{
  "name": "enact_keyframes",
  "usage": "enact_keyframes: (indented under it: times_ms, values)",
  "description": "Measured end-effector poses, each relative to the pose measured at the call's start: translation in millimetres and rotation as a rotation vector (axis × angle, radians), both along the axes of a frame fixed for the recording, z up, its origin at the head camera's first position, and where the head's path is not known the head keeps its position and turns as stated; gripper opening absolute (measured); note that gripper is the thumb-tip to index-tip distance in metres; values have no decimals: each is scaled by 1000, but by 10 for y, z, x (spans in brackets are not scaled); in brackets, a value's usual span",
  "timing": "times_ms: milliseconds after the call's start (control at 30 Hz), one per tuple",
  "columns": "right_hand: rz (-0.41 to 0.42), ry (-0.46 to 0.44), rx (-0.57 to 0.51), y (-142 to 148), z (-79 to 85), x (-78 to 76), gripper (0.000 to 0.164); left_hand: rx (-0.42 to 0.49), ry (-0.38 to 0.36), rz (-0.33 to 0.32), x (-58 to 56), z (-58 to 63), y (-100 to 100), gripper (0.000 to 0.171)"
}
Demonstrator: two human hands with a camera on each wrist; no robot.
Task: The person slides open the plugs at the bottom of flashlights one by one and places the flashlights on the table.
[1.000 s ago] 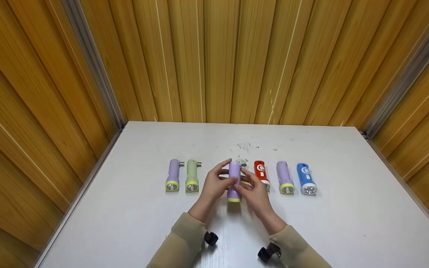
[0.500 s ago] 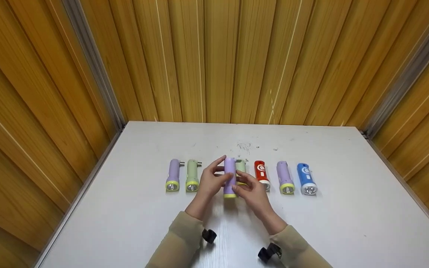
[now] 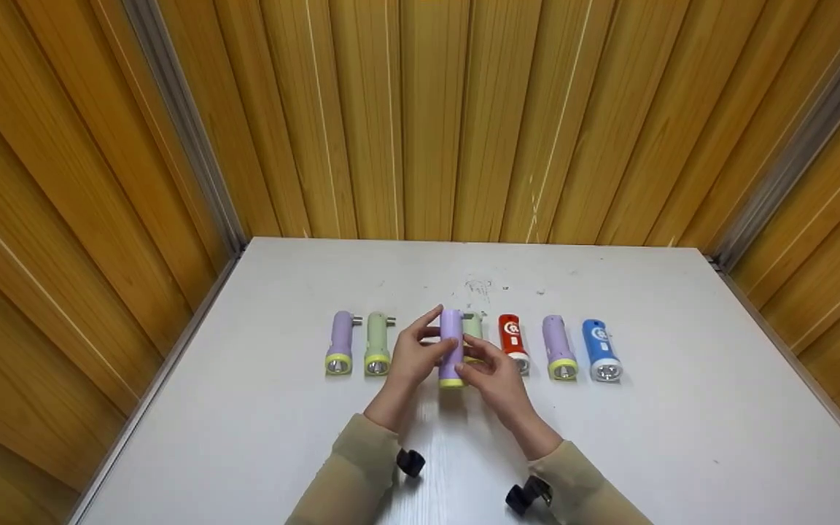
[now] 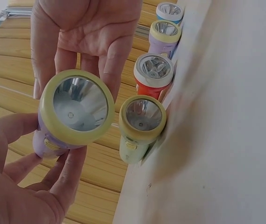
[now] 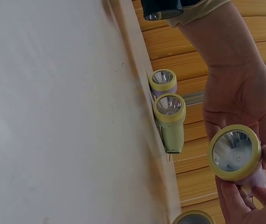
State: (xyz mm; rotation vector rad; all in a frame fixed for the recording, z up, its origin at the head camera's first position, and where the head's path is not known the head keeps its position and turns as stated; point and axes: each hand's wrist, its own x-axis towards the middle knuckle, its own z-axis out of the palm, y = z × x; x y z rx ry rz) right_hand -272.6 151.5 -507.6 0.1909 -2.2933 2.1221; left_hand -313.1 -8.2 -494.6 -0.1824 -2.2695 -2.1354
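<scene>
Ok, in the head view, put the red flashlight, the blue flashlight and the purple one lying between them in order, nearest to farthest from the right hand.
1. Red flashlight: just beyond the right hand.
2. Purple flashlight: on the table, right of the red one.
3. Blue flashlight: farthest right.

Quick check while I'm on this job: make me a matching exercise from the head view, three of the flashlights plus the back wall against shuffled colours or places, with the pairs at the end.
1. red flashlight
2. held flashlight
3. blue flashlight
4. back wall

A. lying furthest right
B. wood-grain panels
C. lying between a green flashlight and a purple flashlight
D. purple with a yellow rim

Pairs: 1-C, 2-D, 3-A, 4-B
</scene>
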Motion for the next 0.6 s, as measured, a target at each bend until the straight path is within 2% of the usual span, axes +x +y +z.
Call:
enact_keyframes:
  times_ms: [333,600]
  values:
    - [-14,-30,5,-15,8,-30,54,-15,-17,15,-24,5,-11,65]
    - [-16,-49,1,-111,23,-89,53,-27,-37,63,-36,6,-67,63]
